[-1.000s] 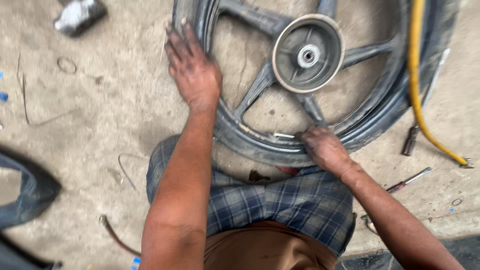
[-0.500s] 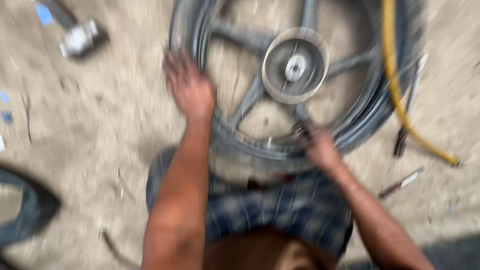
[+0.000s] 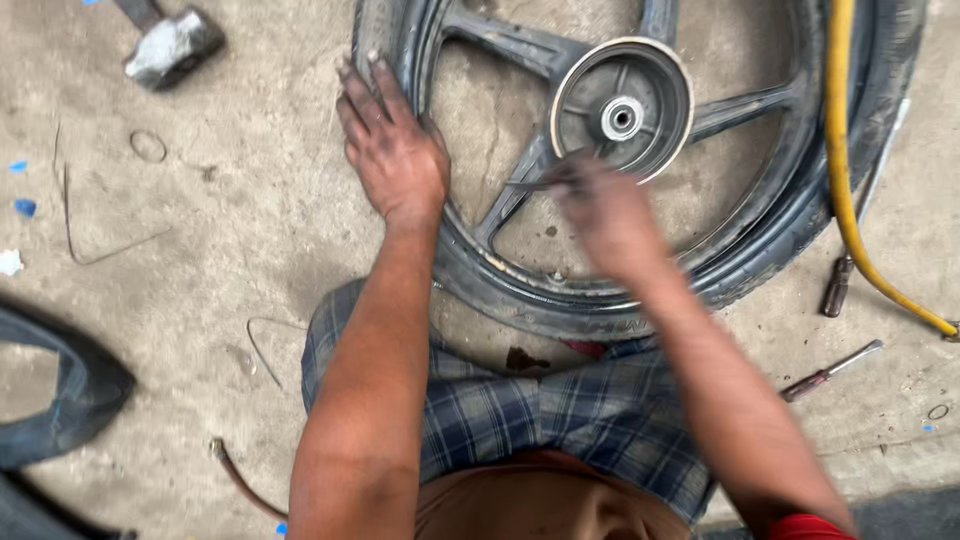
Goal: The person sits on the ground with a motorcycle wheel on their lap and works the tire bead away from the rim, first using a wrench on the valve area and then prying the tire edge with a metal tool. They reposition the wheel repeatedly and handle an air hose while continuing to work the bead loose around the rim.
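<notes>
Across the upper centre of the frame lies a grey spoked motorcycle wheel (image 3: 622, 110) with a worn black rubber tyre (image 3: 560, 290), flat on the concrete floor (image 3: 200, 250). The left hand (image 3: 392, 150) presses flat and open on the tyre's left edge. The right hand (image 3: 608, 210), blurred, has moved from the lower rim up towards the hub, pinching a thin dark metal tool (image 3: 535, 184).

tyre (image 3: 520, 290): matt black rubber | hub (image 3: 622, 105): dull grey metal | floor (image 3: 200, 260): rough concrete
</notes>
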Demonstrator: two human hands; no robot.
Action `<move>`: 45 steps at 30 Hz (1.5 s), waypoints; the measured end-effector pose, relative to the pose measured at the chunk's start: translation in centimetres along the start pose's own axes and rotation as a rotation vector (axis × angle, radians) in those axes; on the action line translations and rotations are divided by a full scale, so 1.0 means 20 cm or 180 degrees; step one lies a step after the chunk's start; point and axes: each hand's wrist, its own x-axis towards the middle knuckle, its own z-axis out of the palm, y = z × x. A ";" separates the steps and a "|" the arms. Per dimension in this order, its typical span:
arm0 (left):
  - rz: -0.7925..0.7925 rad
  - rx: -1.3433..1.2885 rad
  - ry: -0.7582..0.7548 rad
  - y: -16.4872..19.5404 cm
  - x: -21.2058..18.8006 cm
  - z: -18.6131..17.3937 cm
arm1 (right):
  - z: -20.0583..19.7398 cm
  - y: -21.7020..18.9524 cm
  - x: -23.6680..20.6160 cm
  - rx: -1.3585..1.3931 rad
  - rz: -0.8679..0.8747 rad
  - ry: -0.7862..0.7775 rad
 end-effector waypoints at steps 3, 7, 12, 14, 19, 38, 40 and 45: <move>0.0008 -0.0072 -0.0135 0.00 0.01 0.01 | -0.14 0.29 -0.14 -0.0277 0.0694 -0.0763; 0.0072 -0.0015 0.0153 0.00 0.00 0.02 | -0.07 0.47 -0.39 -0.0177 -0.0152 -0.0521; 0.0077 -0.0181 0.0182 -0.01 -0.02 0.04 | 0.09 0.56 -0.53 -0.0326 -0.0041 -0.0718; 0.0062 -0.0191 0.0166 -0.01 -0.01 0.06 | 0.07 0.57 -0.55 -0.0550 -0.0413 -0.0660; 0.0118 -0.0227 0.0315 0.00 -0.02 0.06 | 0.08 0.28 -0.40 -0.0866 0.0667 -0.1923; 0.0029 -0.0144 0.0169 -0.01 -0.01 0.07 | 0.02 0.51 -0.39 -0.1350 -0.0234 -0.0977; 0.0072 -0.0110 0.0224 -0.02 -0.02 0.09 | 0.05 0.56 -0.47 -0.1633 -0.0555 -0.0924; 0.0124 -0.0105 0.0258 -0.02 -0.01 0.10 | 0.04 0.56 -0.55 -0.2250 -0.0806 -0.0760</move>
